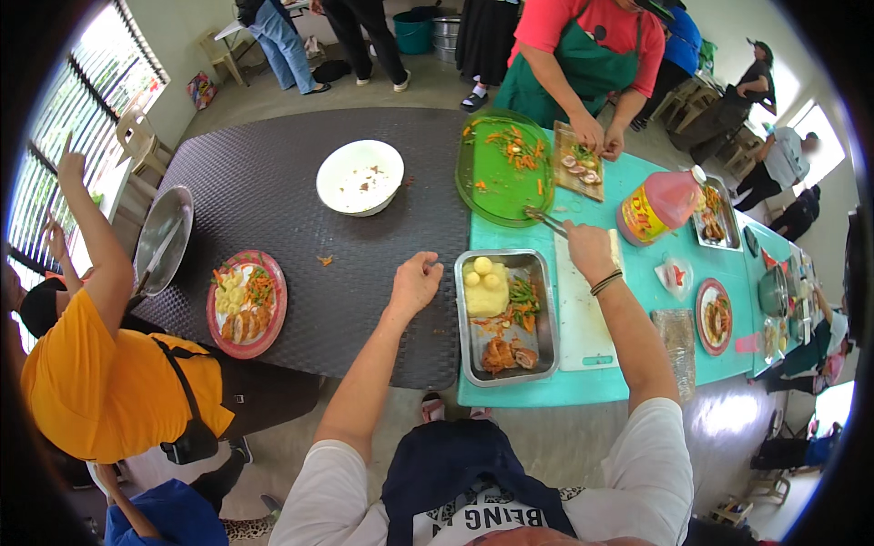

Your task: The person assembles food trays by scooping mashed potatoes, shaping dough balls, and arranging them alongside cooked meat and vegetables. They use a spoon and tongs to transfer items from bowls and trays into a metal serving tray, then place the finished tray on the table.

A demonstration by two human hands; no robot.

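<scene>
My right hand (592, 255) is closed around metal tongs (544, 218), whose tips reach the near edge of a green tray (492, 193) with chopped vegetables on it. My left hand (416, 284) hovers with curled fingers over the dark table, left of the metal tray; nothing shows in it. Between my forearms, the rectangular metal tray (552, 350) holds mashed potato (487, 298) with round scoops on top, mixed vegetables (523, 305) and stuffed meat rolls (499, 356). A white cutting board (584, 332) lies under my right forearm.
A white bowl (360, 187) and a red-rimmed plate (280, 305) of food stand on the dark woven table (364, 246). A large jug (657, 207) is right of my right hand. Across the table, a person in a green apron (583, 77) handles food on a wooden board (592, 189).
</scene>
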